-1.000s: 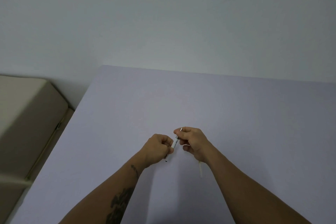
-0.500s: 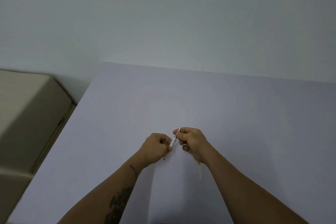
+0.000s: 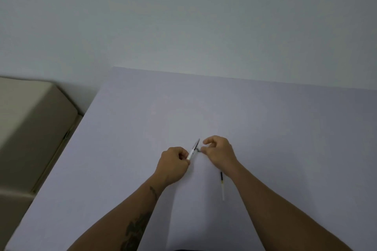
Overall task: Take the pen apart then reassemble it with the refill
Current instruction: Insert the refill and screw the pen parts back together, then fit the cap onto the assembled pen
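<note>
My left hand [image 3: 173,164] is closed around the lower end of a slim silver-white pen [image 3: 193,150], which points up and to the right above the table. My right hand [image 3: 219,153] sits just right of the pen, its thumb and finger pinched on a small dark part [image 3: 199,150] at the pen's side, the other fingers spread. A thin refill [image 3: 222,186], dark at its far end and white along the rest, lies flat on the table beside my right wrist.
The work surface is a pale lilac table [image 3: 265,128] against a plain light wall. A beige cushioned seat [image 3: 26,128] stands off the table's left edge.
My right hand has let go of the pen's upper end and moved slightly right, now pinching a small part at its side. The refill by my right wrist shows more fully.
</note>
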Demonstrator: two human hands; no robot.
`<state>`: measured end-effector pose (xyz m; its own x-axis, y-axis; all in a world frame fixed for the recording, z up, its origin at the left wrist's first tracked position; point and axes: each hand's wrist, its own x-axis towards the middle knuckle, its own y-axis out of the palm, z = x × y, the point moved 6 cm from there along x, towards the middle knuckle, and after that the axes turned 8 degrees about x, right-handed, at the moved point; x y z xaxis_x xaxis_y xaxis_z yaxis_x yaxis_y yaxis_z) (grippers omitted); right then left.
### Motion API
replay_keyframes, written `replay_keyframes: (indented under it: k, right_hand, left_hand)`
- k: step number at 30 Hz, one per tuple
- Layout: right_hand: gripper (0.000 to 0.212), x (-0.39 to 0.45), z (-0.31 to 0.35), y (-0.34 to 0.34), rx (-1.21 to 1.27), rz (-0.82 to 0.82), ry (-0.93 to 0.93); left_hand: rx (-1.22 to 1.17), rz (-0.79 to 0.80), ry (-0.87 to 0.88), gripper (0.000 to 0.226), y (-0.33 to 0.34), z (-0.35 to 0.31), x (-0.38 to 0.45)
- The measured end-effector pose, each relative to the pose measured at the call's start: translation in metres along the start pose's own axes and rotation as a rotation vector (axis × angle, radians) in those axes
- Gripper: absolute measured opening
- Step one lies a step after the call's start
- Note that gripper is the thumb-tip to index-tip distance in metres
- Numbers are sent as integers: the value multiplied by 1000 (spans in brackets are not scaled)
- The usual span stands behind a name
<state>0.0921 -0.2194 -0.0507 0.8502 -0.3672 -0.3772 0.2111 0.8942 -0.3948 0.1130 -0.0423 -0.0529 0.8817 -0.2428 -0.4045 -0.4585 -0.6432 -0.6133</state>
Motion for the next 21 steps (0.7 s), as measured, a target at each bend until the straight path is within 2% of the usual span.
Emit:
replay_keyframes:
  k: [4,7,16,19,21]
  right_hand:
    - [43,14,-14,-21,-428,29,-2]
    - [49,21,-19,-14,-586,86,-45]
    - [18,28,-15,26,-859,101,-285]
    - [13,33,-17,27,-836,145,-243]
    - [11,37,-16,23,-703,139,-155]
  left_hand:
    - [-25,-32,-67,15,-4,12,2]
    - [-45,-20,-93,14,0,18,2]
    - [-41,6,-131,13,1,29,-2]
    - [-34,3,-142,13,-2,37,-4]
    - [-25,2,-147,14,-4,41,-6]
